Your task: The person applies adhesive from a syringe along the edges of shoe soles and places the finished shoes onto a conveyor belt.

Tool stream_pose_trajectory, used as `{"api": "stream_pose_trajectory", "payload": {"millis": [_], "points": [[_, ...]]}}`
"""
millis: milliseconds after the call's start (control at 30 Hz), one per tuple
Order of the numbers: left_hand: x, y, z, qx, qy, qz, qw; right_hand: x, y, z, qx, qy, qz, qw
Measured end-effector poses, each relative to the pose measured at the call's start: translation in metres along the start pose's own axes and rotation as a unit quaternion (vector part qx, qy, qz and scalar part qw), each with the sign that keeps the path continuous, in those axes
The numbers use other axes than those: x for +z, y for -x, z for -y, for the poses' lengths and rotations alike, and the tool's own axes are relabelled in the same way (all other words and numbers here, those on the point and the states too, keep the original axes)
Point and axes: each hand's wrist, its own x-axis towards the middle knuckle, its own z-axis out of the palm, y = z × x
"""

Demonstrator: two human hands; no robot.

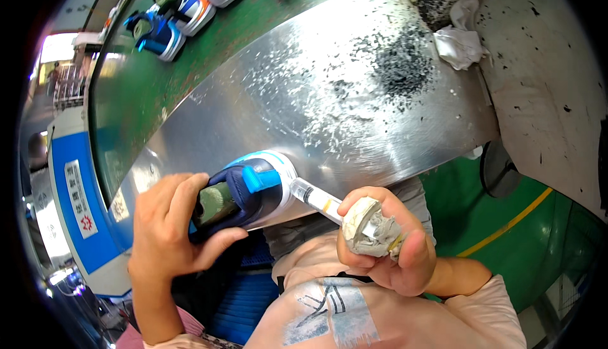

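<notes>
My left hand (166,225) grips a navy shoe (258,202) by its upper, with the thumb on the near side and the fingers over the far side. The shoe has a bright blue heel tab (261,180) and a white sole, and a green shoe last (216,202) fills its opening. My right hand (408,257) is closed around a syringe (322,202), whose back end is wrapped in a grey-white lump of padding (368,232). The syringe's front end is at the white sole edge by the heel; I cannot tell whether it touches.
Black and white scraps (405,64) litter the metal worktop (215,114). Several similar shoes (166,35) stand on the green surface (136,83) beyond. Crumpled white cloth (457,46) lies at the far right beside a pale panel (544,89). A blue-and-white machine housing (79,203) stands at left.
</notes>
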Motion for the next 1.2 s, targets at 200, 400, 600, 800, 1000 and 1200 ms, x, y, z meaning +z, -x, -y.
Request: {"api": "stream_pose_trajectory", "payload": {"millis": [200,400,600,800,1000,1200], "points": [[0.003,-0.009,-0.042,-0.177,0.081,-0.037,0.980,0.009,0.006,0.002,-0.052,0.029,-0.025,0.998],[0.008,-0.014,-0.061,-0.221,0.075,-0.078,0.969,0.031,0.007,-0.003,-0.077,0.099,-0.082,0.989],[0.011,-0.019,-0.069,-0.257,0.045,-0.095,0.961,0.047,0.010,-0.010,-0.086,0.126,-0.101,0.983],[0.008,-0.021,-0.065,-0.263,0.053,-0.093,0.959,0.045,0.021,-0.027,-0.143,0.164,0.003,0.976],[0.005,-0.008,-0.060,-0.314,0.113,-0.106,0.937,0.054,0.021,-0.032,-0.138,0.241,-0.100,0.955],[0.019,0.022,-0.039,-0.008,0.136,-0.128,0.982,0.003,-0.035,0.005,0.008,-0.195,-0.123,0.973]]}}
